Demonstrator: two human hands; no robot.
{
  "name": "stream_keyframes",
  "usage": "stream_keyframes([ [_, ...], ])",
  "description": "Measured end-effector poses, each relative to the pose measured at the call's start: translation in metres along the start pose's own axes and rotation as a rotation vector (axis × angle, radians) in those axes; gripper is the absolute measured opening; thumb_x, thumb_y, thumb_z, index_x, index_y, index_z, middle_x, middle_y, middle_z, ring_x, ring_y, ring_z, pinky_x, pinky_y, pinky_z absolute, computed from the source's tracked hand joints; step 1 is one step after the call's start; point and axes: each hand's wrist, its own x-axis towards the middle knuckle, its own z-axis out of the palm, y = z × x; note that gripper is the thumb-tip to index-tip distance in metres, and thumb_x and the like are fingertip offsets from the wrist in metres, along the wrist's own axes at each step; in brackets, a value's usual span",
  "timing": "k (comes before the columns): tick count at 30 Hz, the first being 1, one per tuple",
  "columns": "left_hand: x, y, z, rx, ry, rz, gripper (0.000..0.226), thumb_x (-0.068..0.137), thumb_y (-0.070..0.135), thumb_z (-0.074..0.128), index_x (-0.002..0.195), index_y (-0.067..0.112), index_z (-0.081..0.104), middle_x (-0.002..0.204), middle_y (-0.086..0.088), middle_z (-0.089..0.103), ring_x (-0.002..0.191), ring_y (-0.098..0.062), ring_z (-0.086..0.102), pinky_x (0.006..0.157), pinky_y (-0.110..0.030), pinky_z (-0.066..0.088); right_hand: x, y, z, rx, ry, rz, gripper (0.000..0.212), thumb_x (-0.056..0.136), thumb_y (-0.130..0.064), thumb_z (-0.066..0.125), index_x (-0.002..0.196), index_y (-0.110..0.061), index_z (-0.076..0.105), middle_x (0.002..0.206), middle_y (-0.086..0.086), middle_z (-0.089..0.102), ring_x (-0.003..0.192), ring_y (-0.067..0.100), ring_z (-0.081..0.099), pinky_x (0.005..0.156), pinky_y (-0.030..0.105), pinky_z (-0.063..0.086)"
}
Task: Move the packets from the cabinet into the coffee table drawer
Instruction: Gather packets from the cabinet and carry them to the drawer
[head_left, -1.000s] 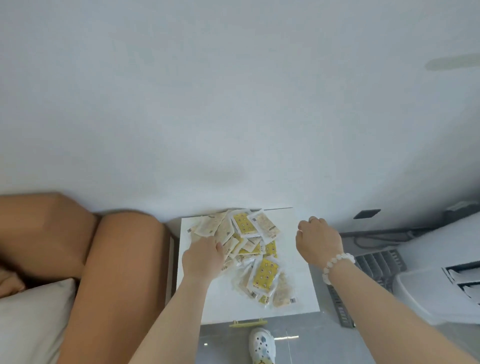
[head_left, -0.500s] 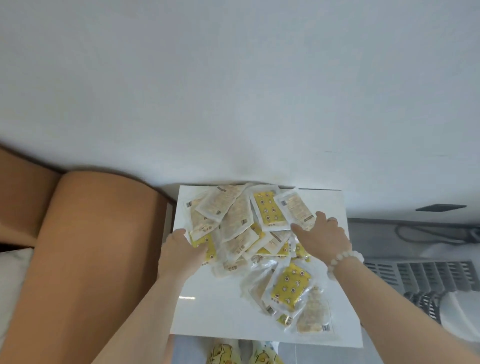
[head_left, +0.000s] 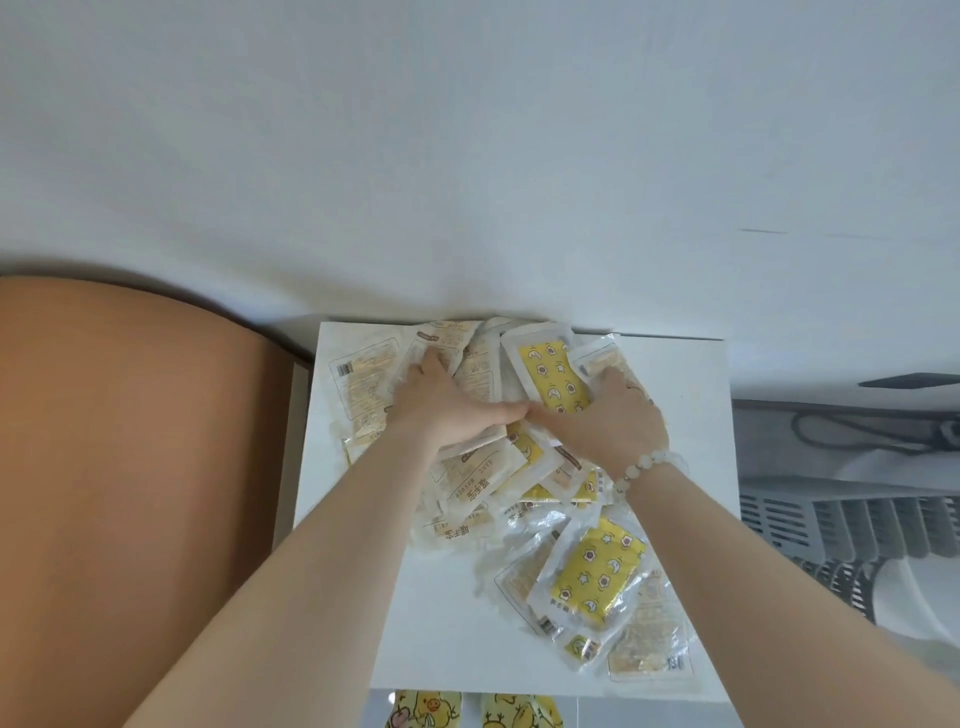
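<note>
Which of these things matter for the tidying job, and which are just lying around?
Job: pile of clear yellow and beige plastic packets; white cabinet top; left hand; right hand.
Lying about: tan padded sofa arm; grey slatted grille; yellow duck-print slippers.

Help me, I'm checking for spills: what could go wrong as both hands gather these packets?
1. The left hand and right hand lie only on the far part of the pile; a scoop may leave the near packets behind.
2. The yellow packet and the pale packet beside it sit close to the front edge of the cabinet and could slide off if nudged.
</note>
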Motion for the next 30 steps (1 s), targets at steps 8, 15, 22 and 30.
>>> stream_keyframes([
  [8,0.003,0.008,-0.018,0.090,-0.002,0.050,0.075,0.084,0.047,0.054,0.145,0.013,0.026,0.128,-0.005,0.053,0.117,-0.025,0.050,0.081,-0.033,0.042,0.008,0.010,-0.007,-0.036,-0.010,-0.013,0.114,0.062,-0.079,0.059,0.150,-0.019,0.018,0.148,0.012,0.036,0.136,0.030,0.030,0.104,0.042,0.038],
  [15,0.006,0.020,-0.020,0.255,0.047,0.070,0.041,0.091,0.020,0.048,0.129,0.005,0.041,0.073,0.002,0.044,0.072,-0.017,0.049,0.060,-0.026,0.038,0.010,0.021,-0.015,-0.017,0.053,-0.113,0.089,0.071,-0.067,0.063,0.140,-0.016,0.038,0.125,0.008,0.058,0.118,0.027,0.051,0.087,0.034,0.044],
  [22,0.008,0.019,-0.030,0.225,0.022,0.050,0.037,0.084,0.004,0.047,0.121,0.001,0.047,0.074,-0.001,0.047,0.061,-0.012,0.045,0.047,-0.024,0.031,0.015,0.034,-0.024,0.024,0.070,-0.167,0.071,0.078,-0.059,0.062,0.133,-0.016,0.047,0.113,0.006,0.064,0.098,0.023,0.059,0.079,0.031,0.045],
  [30,0.011,0.016,-0.018,0.289,0.179,0.041,0.039,0.090,0.005,0.050,0.128,0.002,0.039,0.110,-0.011,0.056,0.101,-0.027,0.055,0.064,-0.027,0.037,0.020,0.004,-0.015,-0.264,0.135,-0.101,0.034,0.090,-0.031,0.050,0.109,-0.003,0.045,0.086,0.008,0.055,0.084,0.027,0.049,0.066,0.029,0.033],
])
